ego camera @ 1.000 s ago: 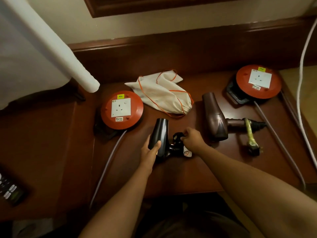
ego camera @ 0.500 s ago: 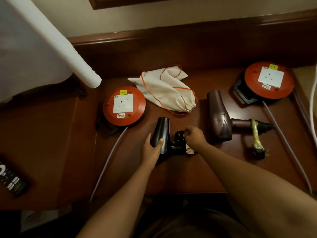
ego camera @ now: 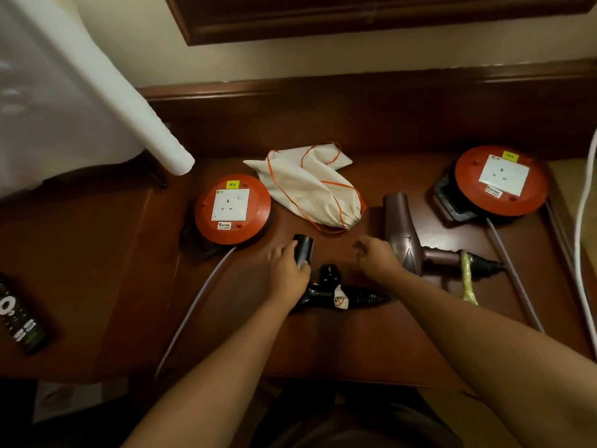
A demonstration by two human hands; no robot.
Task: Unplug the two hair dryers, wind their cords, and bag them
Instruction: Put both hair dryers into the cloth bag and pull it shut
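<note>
A black hair dryer (ego camera: 304,250) lies on the wooden table (ego camera: 323,344), its cord wound and its plug (ego camera: 330,275) resting by the handle. My left hand (ego camera: 287,270) grips its barrel. My right hand (ego camera: 376,257) hovers just right of it with fingers apart, holding nothing. A brown hair dryer (ego camera: 402,234) lies to the right, its cord bound with a yellow tie (ego camera: 466,279). A cream drawstring bag (ego camera: 310,189) with orange cord lies behind the dryers.
Two orange cord reels with sockets stand on the table, one at the left (ego camera: 232,209) and one at the far right (ego camera: 500,179), each trailing a grey cable. A remote (ego camera: 19,318) lies at the left. A white padded bar (ego camera: 129,101) slants in from upper left.
My right hand has let go of the black dryer's plug and lifted away to the right. My left hand stays on the barrel. The camera has tilted slightly.
</note>
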